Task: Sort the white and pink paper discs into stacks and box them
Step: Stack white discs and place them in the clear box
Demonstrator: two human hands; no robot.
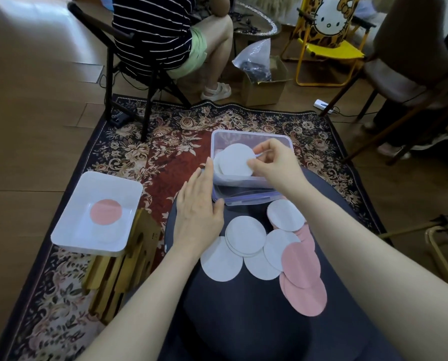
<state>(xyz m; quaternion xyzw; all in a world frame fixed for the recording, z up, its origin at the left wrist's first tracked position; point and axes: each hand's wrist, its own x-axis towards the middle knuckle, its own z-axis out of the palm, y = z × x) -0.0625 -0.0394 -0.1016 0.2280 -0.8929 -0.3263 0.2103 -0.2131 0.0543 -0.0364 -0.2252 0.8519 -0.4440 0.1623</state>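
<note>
Over the clear plastic box (246,188), the right hand (272,160) pinches a round, flat white disc (237,159), while the left hand (199,207) rests flat-fingered against the box's near-left side.

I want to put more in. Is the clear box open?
Open: the clear box has no lid on, and the right hand holds white discs inside.

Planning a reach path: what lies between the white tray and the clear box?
In the head view, patterned rug and the left hand, resting against the clear box, separate it from the white tray.
</note>
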